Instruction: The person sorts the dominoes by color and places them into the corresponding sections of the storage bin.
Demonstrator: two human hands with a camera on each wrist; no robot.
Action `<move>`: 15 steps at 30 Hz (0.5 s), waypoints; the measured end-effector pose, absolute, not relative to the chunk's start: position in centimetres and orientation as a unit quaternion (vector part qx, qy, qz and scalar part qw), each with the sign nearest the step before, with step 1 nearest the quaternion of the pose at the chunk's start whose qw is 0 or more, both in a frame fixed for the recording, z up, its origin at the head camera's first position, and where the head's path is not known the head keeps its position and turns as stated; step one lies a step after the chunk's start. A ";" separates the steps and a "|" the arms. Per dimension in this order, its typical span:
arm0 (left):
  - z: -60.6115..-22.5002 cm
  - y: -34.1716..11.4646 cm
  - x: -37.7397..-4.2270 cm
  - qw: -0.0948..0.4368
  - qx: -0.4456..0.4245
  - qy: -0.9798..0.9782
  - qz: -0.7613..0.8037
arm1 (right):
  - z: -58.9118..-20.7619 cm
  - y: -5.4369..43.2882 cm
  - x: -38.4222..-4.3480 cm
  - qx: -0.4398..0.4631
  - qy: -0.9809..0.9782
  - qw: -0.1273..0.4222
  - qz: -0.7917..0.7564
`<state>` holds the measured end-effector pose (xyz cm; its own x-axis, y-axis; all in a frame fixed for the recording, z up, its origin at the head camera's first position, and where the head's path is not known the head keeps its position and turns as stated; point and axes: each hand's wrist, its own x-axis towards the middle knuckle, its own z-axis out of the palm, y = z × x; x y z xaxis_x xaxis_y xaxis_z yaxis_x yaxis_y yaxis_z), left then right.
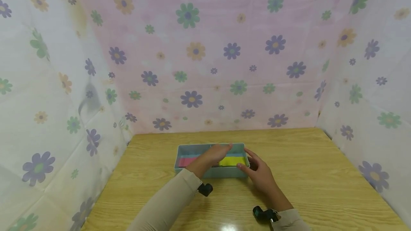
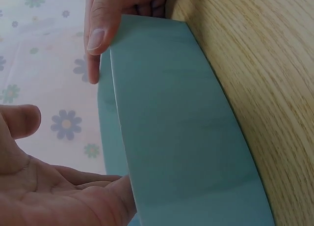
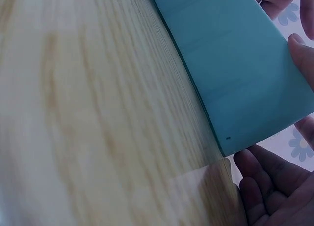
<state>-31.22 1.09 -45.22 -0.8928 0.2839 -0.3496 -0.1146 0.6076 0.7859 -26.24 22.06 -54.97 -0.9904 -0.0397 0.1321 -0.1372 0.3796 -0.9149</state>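
A long blue-green open box stands on the table, with a divider across its middle. A flat pink piece lies in its left part and a flat yellow piece in its right part; their kind cannot be told. Over the middle, my left hand reaches down inside, its lower fingers hidden behind the front wall in the left wrist view and its thumb raised. My right hand grips the box's right end, thumb on the front rim, fingers around the end wall.
The wood-grain table extends around the box. Flower-printed cloth hangs at the back and on both sides. Each wrist carries a small black camera, the left camera close to the box's front.
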 end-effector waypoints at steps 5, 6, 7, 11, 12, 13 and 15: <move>-44.7 0.1 -30.3 0.194 0.088 0.871 0.443 | -54.8 21.8 -26.1 0.057 -0.832 0.043 0.550; -44.6 -0.4 -30.0 0.176 0.095 0.870 0.451 | -54.8 21.8 -26.0 0.058 -0.833 0.043 0.549; -44.6 -1.0 -29.8 0.149 0.104 0.869 0.460 | -54.7 21.7 -26.0 0.058 -0.833 0.042 0.548; -45.0 -5.1 -28.9 0.035 0.132 0.874 0.466 | -54.5 21.8 -25.9 0.052 -0.836 0.046 0.545; -45.3 -6.5 -28.8 0.006 0.141 0.883 0.449 | -54.4 22.0 -25.8 0.049 -0.838 0.048 0.541; -45.6 -8.0 -28.8 -0.017 0.144 0.892 0.428 | -54.2 22.2 -25.8 0.047 -0.840 0.051 0.539; -46.4 -11.2 -28.9 -0.048 0.146 0.916 0.372 | -53.9 22.9 -25.6 0.042 -0.845 0.060 0.529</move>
<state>-28.93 -11.24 -46.36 -0.9526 0.2324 0.1964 0.3035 0.6811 0.6663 -25.63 22.91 -53.90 -0.9894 -0.0071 0.1449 -0.1335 0.4359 -0.8901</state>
